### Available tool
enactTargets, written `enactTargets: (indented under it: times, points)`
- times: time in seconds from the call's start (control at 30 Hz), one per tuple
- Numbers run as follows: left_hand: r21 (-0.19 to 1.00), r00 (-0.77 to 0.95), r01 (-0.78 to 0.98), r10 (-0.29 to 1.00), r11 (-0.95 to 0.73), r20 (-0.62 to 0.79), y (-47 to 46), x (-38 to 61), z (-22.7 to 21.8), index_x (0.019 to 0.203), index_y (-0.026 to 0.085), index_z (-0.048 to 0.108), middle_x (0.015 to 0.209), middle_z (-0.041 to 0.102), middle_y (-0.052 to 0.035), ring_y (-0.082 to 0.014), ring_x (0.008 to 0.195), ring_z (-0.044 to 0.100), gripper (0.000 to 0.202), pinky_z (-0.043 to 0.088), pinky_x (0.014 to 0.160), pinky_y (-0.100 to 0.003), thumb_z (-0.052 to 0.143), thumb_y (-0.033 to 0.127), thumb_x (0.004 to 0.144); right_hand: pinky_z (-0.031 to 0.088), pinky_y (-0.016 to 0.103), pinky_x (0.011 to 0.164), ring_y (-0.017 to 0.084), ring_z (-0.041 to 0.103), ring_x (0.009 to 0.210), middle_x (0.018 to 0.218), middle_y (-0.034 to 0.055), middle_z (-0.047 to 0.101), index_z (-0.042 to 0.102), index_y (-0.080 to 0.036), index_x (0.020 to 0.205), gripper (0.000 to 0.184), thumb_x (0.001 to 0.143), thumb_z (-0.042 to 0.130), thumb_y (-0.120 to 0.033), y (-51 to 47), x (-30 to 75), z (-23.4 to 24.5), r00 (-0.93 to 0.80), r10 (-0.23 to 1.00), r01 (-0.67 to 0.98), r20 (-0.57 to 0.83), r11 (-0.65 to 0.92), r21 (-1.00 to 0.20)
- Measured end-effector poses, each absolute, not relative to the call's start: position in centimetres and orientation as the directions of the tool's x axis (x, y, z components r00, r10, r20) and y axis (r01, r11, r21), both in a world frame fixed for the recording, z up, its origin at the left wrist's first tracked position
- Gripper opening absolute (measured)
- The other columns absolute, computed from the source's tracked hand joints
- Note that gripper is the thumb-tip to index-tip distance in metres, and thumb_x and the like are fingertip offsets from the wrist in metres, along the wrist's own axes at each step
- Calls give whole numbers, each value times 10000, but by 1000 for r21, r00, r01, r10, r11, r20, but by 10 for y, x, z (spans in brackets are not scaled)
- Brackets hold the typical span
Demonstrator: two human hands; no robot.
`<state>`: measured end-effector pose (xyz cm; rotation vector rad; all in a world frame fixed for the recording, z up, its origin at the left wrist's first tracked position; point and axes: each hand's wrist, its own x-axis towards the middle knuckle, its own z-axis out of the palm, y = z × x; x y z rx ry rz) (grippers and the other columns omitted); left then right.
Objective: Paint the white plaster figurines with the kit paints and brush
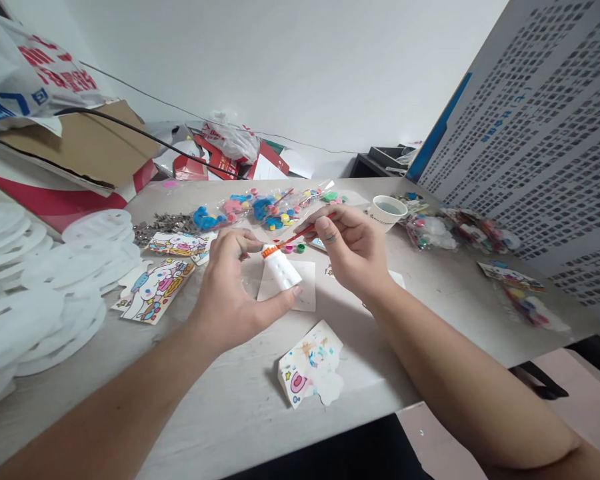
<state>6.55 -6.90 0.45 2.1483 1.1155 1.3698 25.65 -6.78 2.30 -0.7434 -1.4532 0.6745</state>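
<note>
- The fingers of my left hand (230,290) are bent around a small, white, tube-shaped piece (284,272), with my thumb at one end and my pointing finger at the other.
- This white piece is up above the surface (205,400), tilted, with an orange band (269,251) near its top.
- The fingers of my right hand (354,252) are pinched shut on a thin red paintbrush (304,233).
- The brush tip is right by the orange band; I can't tell if it touches.
- A little green paint pot (301,248) sits just behind the white piece.
- A square white paper sheet (306,283) lies under it.
- Nearer to me is a white card with paint spots (324,357).
- A white paper cup (391,208) stands behind my right hand.
</note>
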Motion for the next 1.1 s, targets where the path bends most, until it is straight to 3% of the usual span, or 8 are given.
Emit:
enactTargets:
  times: [0.2, 0.5, 1.1]
  points:
    - [643, 232, 397, 749, -655, 620, -68, 65, 3, 1063, 253, 459, 1147, 496, -60, -261, 1129, 537, 595, 463, 970, -444, 822, 299, 594, 614, 298, 767, 131, 707, 800, 871, 21, 737, 678, -213, 935, 132, 943, 623, -333, -71, 255, 23, -14, 803, -72, 596, 594, -801]
    - [648, 230, 397, 754, -650, 615, -69, 65, 5, 1027, 257, 454, 1150, 488, -54, -257, 1128, 537, 594, 462, 973, -437, 825, 280, 564, 621, 304, 782, 134, 710, 819, 871, 26, 738, 650, -212, 952, 162, 937, 628, -372, -72, 253, 25, -15, 817, -62, 577, 575, -816]
    - [663, 236, 324, 736, -675, 634, -65, 62, 1, 1048, 248, 468, 1150, 490, -58, -262, 1117, 538, 616, 453, 955, -435, 846, 289, 563, 604, 268, 740, 120, 701, 785, 855, 18, 726, 684, -204, 925, 111, 936, 632, -302, -71, 255, 26, 16, 813, -105, 582, 580, -808]
